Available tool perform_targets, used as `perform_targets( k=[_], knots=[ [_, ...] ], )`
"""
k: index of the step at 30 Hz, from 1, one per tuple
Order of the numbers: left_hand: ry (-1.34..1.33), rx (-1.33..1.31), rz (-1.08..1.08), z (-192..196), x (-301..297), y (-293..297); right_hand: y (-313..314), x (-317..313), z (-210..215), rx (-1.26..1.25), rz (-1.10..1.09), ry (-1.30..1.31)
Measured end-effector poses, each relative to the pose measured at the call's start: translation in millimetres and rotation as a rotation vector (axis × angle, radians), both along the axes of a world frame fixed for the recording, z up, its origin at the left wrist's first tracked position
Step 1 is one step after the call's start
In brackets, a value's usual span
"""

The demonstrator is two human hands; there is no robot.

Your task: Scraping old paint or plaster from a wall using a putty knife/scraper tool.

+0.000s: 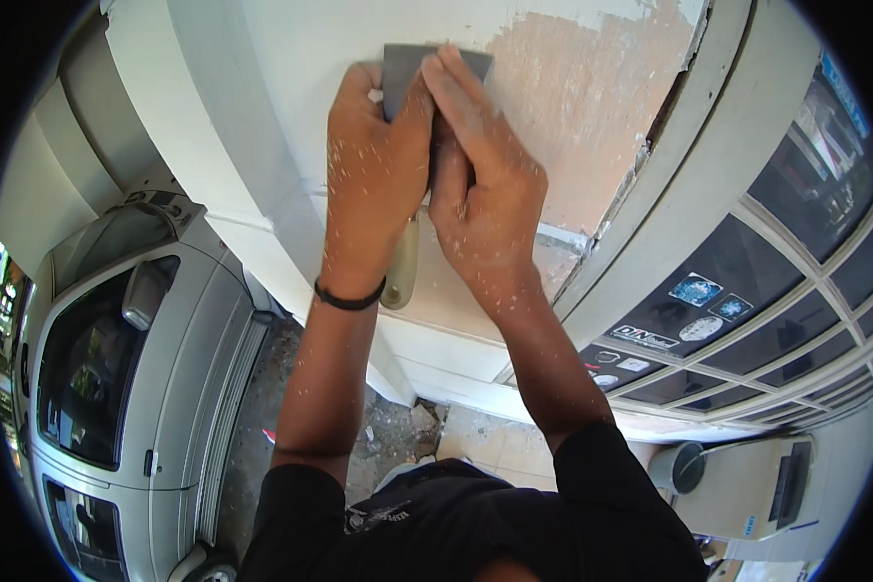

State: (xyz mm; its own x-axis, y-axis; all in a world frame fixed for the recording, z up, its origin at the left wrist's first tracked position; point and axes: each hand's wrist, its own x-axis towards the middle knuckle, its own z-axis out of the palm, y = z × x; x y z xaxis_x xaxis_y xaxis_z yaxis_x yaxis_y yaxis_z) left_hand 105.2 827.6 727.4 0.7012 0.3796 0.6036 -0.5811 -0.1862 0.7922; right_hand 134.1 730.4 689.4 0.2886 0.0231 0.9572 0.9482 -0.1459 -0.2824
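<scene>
Both hands, left hand (373,170) and right hand (480,179), press scraper (403,78) against wall (592,87).

scraper (404,262) mostly hidden under both hands, window stickers (696,289) unreadably small

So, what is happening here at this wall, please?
A person presses a wide scraper flat against a white painted wall with both hands. The left hand grips it and the right hand pushes on the blade; its pale handle hangs below. Beside the blade, paint is already off, showing a bare pinkish patch. Paint flecks cover both hands. A silver car stands at the left.
</scene>
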Motion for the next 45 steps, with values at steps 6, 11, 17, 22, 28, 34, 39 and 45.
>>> perform_targets(
  k=[6,11,17,22,28,34,39,45],
  knots=[
    [0.087,-0.229,-0.188,-11,-17,-15,-9,-32,-46,0.286,0.220,0.442],
    [0.094,-0.105,-0.094,-16,-20,-36,-32,-57,-23,0.137,0.514,0.748],
    [-0.220,0.120,-0.011,-30,-19,-51,-35,-38,-39,0.156,0.256,0.506],
    [-0.336,0.870,0.284,-35,-31,-39,-58,-37,-26,0.247,0.340,0.632],
    [-0.306,0.969,0.239,-29,-24,-40,-71,-33,4,0.304,0.438,0.617],
    [-0.344,1.030,0.268,-11,-23,-42,-76,-42,18,0.322,0.343,0.661],
    [-0.375,1.104,0.411,6,-21,-41,-76,-36,31,0.215,0.175,0.630],
    [-0.346,1.092,0.362,0,-22,-44,-81,-54,42,0.224,0.189,0.734]
  ],
)
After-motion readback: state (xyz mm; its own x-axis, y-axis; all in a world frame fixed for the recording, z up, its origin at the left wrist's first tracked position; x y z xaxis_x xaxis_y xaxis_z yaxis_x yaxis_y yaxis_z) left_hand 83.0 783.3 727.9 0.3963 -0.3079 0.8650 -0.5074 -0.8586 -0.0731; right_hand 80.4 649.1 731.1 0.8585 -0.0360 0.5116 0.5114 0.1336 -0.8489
